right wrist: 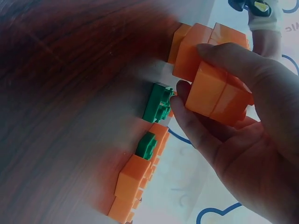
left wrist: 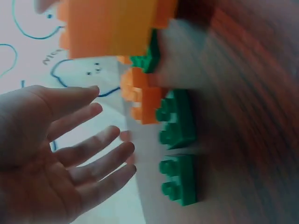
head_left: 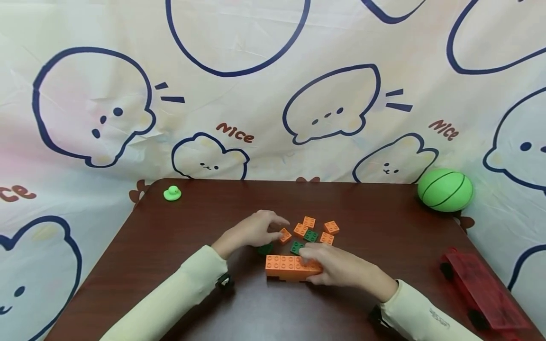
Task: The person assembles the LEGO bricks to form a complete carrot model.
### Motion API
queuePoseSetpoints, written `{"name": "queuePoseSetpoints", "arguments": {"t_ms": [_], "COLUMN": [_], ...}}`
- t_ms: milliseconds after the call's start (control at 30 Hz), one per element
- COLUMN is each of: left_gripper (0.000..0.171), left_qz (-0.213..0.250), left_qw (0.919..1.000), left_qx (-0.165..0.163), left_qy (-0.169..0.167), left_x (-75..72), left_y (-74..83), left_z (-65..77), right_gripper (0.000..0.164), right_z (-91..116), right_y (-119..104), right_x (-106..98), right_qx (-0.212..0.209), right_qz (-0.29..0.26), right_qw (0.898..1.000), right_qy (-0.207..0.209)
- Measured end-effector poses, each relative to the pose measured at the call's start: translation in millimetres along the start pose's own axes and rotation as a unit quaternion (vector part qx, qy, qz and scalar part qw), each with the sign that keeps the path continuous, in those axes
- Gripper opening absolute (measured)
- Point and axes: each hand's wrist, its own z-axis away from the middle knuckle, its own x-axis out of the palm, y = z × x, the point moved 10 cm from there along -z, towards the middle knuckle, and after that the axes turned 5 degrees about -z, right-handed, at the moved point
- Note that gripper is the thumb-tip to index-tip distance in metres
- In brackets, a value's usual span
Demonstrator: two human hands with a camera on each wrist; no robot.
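My right hand grips the right end of a block of joined orange toy bricks, thumb on one side and fingers on the other. In the right wrist view that orange block looks stepped, raised off the dark table. My left hand, fingers apart and loosely bent, holds nothing in the left wrist view. Near its fingertips are a loose orange brick and a partly hidden green brick. Another green brick lies just behind the orange block.
Several orange bricks and a green brick lie scattered behind the hands on the brown table. A green duck sits far left, a green ball far right. A red translucent toy car stands at the right edge.
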Motion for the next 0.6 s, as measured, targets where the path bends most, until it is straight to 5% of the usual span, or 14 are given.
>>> {"name": "queuePoseSetpoints", "arguments": {"t_ms": [200, 600], "left_gripper": [0.037, 0.033], "left_qz": [-0.039, -0.055], "left_qw": [0.9974, 0.9964], "left_qx": [-0.040, -0.057], "left_qy": [-0.045, -0.032], "left_x": [15.2, 20.9], "left_y": [-6.4, -7.1], "left_z": [-10.1, -25.1], "right_gripper": [0.027, 0.028], "right_z": [0.5, 1.4], "right_y": [-0.3, -0.4], "right_x": [-0.1, -0.4], "right_qx": [0.002, -0.005], "right_qz": [0.001, 0.011], "right_qw": [1.000, 1.000], "right_qy": [0.006, 0.018]}}
